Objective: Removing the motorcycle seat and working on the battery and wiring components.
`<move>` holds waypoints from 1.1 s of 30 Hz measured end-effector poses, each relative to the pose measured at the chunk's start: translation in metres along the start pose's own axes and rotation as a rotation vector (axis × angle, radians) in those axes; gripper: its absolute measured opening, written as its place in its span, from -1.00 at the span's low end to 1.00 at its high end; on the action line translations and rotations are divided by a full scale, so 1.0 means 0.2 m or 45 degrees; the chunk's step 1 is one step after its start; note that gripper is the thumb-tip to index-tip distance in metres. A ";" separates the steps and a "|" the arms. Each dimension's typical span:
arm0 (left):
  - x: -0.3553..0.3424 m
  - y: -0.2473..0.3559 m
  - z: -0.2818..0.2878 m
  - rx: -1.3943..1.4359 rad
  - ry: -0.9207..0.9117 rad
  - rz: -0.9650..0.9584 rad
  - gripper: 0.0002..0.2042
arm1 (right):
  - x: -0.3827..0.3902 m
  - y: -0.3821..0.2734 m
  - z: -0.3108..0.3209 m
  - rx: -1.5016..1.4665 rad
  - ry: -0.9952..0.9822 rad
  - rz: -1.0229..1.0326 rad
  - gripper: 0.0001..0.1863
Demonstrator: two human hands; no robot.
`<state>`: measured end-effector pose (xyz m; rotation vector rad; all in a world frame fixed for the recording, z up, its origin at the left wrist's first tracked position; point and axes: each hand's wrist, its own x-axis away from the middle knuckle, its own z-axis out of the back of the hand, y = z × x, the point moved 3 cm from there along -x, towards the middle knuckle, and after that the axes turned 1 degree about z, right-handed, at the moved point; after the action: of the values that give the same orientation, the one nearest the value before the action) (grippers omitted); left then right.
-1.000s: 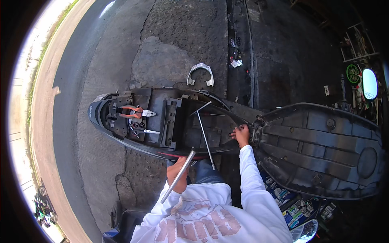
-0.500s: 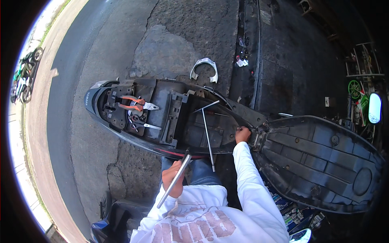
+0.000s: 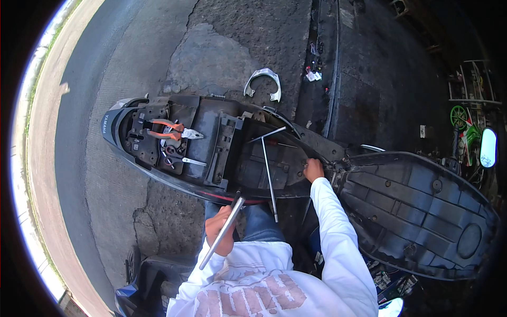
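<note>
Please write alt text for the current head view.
A person's left hand grips a metal tool beside a dark motorbike, the right hand at one end of its open compartment. The seat lies open at right; a T-shaped tool, orange-handled pliers and scissors rest on the bike.

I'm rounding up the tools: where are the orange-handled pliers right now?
In the head view, left of centre: the orange-handled pliers lie on the motorbike's tail section, just above the scissors and up and left from the left hand.
</note>
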<state>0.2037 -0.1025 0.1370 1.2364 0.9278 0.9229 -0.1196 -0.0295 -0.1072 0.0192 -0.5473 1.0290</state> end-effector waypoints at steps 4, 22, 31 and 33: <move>0.01 -0.02 0.01 0.038 0.053 0.029 -0.55 | 0.00 0.05 -0.04 -0.238 0.063 -0.116 -0.84; 0.01 -0.09 0.01 0.056 0.009 0.077 -0.63 | -0.01 0.07 -0.09 -0.624 0.321 -0.245 -0.89; 0.02 -0.11 0.04 -0.029 0.029 0.139 -0.60 | 0.02 0.00 -0.06 -0.326 0.185 -0.478 -0.78; 0.04 -0.12 0.05 -0.006 0.063 0.136 -0.61 | 0.06 -0.06 -0.02 -0.325 0.353 -0.495 -0.82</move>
<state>0.2175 -0.1016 0.1144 1.2739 0.9053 1.0436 -0.1029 -0.0242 -0.1031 -0.2320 -0.3975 0.5651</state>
